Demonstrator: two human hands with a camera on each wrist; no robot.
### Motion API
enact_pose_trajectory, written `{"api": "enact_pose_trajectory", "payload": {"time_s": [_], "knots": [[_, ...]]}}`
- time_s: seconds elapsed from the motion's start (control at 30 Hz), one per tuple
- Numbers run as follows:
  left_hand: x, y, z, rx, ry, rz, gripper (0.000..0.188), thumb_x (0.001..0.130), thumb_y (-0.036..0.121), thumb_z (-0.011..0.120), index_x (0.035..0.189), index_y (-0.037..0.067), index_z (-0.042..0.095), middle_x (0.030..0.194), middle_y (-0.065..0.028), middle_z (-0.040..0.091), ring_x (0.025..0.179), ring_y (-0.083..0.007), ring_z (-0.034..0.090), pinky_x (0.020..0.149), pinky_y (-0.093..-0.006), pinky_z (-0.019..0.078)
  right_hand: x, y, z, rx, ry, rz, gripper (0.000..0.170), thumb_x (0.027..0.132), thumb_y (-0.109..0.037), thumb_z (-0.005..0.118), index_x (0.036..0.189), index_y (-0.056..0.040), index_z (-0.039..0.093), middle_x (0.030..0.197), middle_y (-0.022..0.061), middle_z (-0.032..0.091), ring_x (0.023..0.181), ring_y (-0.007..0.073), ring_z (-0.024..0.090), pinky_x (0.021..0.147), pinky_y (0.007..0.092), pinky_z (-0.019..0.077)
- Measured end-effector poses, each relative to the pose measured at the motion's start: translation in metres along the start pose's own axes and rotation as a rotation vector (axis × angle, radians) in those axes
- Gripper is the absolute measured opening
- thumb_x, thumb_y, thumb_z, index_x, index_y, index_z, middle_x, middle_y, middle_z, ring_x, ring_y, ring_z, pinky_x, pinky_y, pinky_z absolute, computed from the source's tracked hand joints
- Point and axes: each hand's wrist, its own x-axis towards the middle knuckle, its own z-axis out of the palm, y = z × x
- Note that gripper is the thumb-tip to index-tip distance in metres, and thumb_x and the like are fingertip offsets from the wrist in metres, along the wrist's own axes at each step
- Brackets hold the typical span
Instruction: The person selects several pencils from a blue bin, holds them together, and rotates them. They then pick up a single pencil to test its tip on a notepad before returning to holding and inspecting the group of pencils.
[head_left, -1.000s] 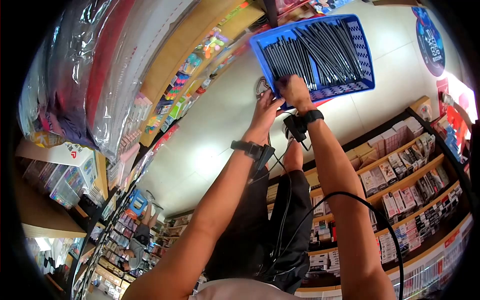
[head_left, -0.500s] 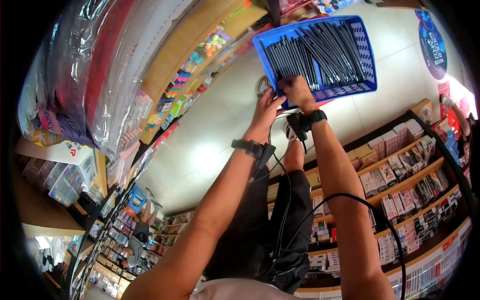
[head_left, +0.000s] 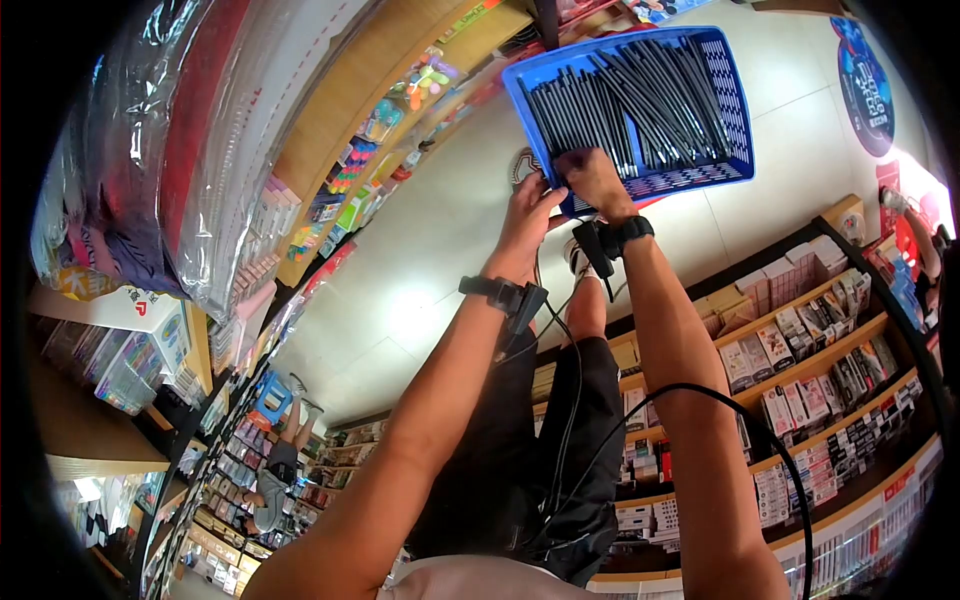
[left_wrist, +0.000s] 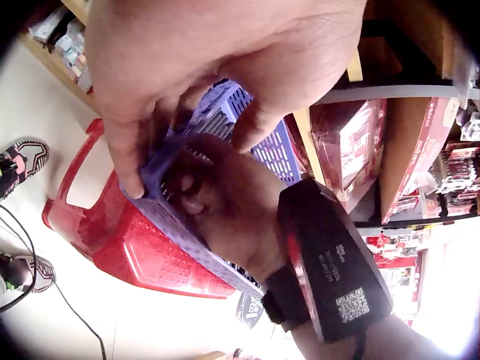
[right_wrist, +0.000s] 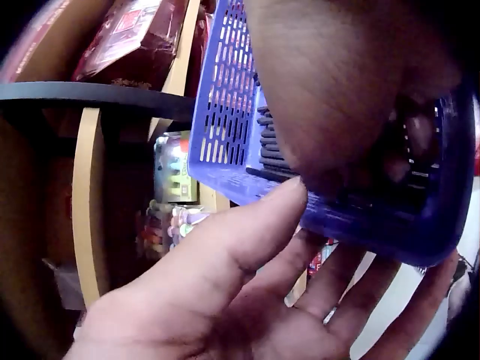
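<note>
Dark slim sticks (head_left: pixel 670 105): lying in the blue basket (head_left: pixel 736 95), in two side-by-side bunches, a strip of blue basket floor showing between them. The right-hand bunch slants more than the left. Basket walls are slotted; it stands over a red plastic stool (left_wrist: pixel 142 244), seen best from the left wrist.

My left hand (head_left: pixel 525 225) grips the basket at its near left corner: thumb at the rim, fingers spread along the outside of the wall, so only partly closed.

My right hand (head_left: pixel 598 188) is inside the same corner, just beside the left one, over the ends of the left bunch. Its fingers are bent and in shadow; cannot tell whether they have hold of any sticks.

Each wrist carries a black strapped device, left (head_left: pixel 505 297) and right (head_left: pixel 628 235). A black cable (head_left: pixel 800 520) loops across my right forearm.

Further out: shelves of boxed goods (head_left: pixel 815 330) to the right, clear-wrapped items (head_left: pixel 215 130) upper left, a round floor sticker (head_left: pixel 865 85) beyond the basket, another person (head_left: pixel 270 500) lower left near a blue stool (head_left: pixel 272 400).
</note>
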Motion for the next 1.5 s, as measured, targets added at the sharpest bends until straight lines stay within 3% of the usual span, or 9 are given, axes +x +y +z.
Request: {"api": "enact_pose_trajectory", "payload": {"time_s": [0.37, 0.47, 0.67, 0.73, 0.8, 1.0, 1.07, 1.17, 1.5], "knots": [[0.007, -0.008, -0.016, -0.054, 0.059, 0.016, 0.024, 0.094, 0.011, 0.065, 0.116, 0.003, 0.062, 0.106, -0.0035, 0.066, 0.096, -0.0129, 0.062, 0.079, -0.0283, 0.0534, -0.026, -0.034, -0.018, -0.07, -0.105, -0.076, 0.03, 0.089, -0.021, 0.059, 0.097, 0.0063, 0.069, 0.084, 0.0303, 0.065, 0.084, 0.0449, 0.066, 0.077, 0.0457, 0.0517], [0.005, -0.006, -0.019, -0.018, 0.227, 0.305, 0.024, 0.097, 0.011, 0.057, 0.117, 0.0, 0.06, 0.109, -0.0094, 0.065, 0.093, -0.0185, 0.065, 0.083, -0.0322, 0.0529, -0.039, -0.036, -0.022, 0.042, -0.047, -0.027, 0.03, 0.09, -0.02, 0.06, 0.095, 0.0081, 0.068, 0.079, 0.0298, 0.064, 0.078, 0.0446, 0.065, 0.073, 0.0453, 0.051], [-0.011, 0.036, -0.003, -0.037, 0.092, 0.258, 0.019, 0.097, 0.016, 0.059, 0.111, 0.002, 0.06, 0.1, -0.0098, 0.066, 0.087, -0.0198, 0.065, 0.084, -0.0351, 0.0537, -0.091, -0.064, -0.018, 0.154, 0.024, -0.039, 0.023, 0.09, -0.015, 0.06, 0.097, 0.0066, 0.065, 0.08, 0.0251, 0.067, 0.075, 0.0384, 0.066, 0.071, 0.0411, 0.0514], [-0.013, 0.041, -0.002, -0.039, 0.04, 0.199, 0.021, 0.099, 0.018, 0.057, 0.113, 0.002, 0.06, 0.098, -0.0105, 0.067, 0.088, -0.0218, 0.067, 0.084, -0.0366, 0.0536, -0.104, -0.07, -0.013, 0.145, -0.006, -0.142, 0.016, 0.092, -0.01, 0.062, 0.093, 0.0056, 0.063, 0.071, 0.0071, 0.061, 0.065, 0.0115, 0.053, 0.06, 0.0295, 0.045], [-0.008, 0.035, -0.007, -0.093, -0.065, 0.138, 0.021, 0.101, 0.019, 0.053, 0.112, 0.002, 0.06, 0.095, -0.011, 0.068, 0.09, -0.0232, 0.067, 0.085, -0.0377, 0.054, -0.109, -0.076, -0.017, 0.127, -0.046, -0.119, 0.012, 0.09, -0.008, 0.064, 0.09, 0.0047, 0.062, 0.07, 0.0073, 0.061, 0.064, 0.0119, 0.054, 0.06, 0.0296, 0.0448], [-0.007, 0.025, -0.016, -0.182, -0.026, 0.145, 0.025, 0.105, 0.021, 0.048, 0.104, 0.001, 0.062, 0.088, -0.0084, 0.065, 0.087, -0.0227, 0.066, 0.085, -0.0387, 0.054, -0.082, -0.048, -0.049, 0.062, 0.049, -0.186, 0.01, 0.089, -0.005, 0.065, 0.095, 0.0021, 0.068, 0.071, 0.0114, 0.066, 0.06, 0.0143, 0.06, 0.057, 0.0316, 0.0481], [-0.005, 0.024, -0.021, -0.197, -0.007, 0.113, 0.024, 0.105, 0.021, 0.048, 0.103, 0.001, 0.063, 0.088, -0.008, 0.065, 0.088, -0.0215, 0.065, 0.084, -0.0385, 0.0541, -0.061, -0.038, -0.07, -0.188, 0.214, -0.143, 0.014, 0.084, -0.014, 0.069, 0.092, -0.0036, 0.073, 0.075, 0.0192, 0.069, 0.065, 0.0321, 0.068, 0.06, 0.0397, 0.0534], [-0.004, 0.022, -0.028, -0.155, -0.033, 0.107, 0.025, 0.105, 0.021, 0.047, 0.102, 0.003, 0.064, 0.087, -0.0073, 0.065, 0.088, -0.0201, 0.064, 0.084, -0.0373, 0.0531, -0.032, -0.02, -0.086, -0.509, 0.311, -0.002, 0.026, 0.083, -0.029, 0.069, 0.093, -0.0063, 0.074, 0.081, 0.0216, 0.07, 0.078, 0.0387, 0.07, 0.069, 0.0467, 0.0551], [-0.008, 0.023, -0.034, -0.14, -0.033, 0.066, 0.025, 0.105, 0.02, 0.046, 0.102, 0.004, 0.065, 0.087, -0.0064, 0.065, 0.086, -0.018, 0.063, 0.083, -0.0353, 0.0509, -0.001, -0.014, -0.074, -0.774, 0.364, 0.116, 0.031, 0.078, -0.033, 0.075, 0.079, -0.0026, 0.072, 0.084, 0.0223, 0.071, 0.078, 0.0411, 0.07, 0.071, 0.0482, 0.0567]]}}
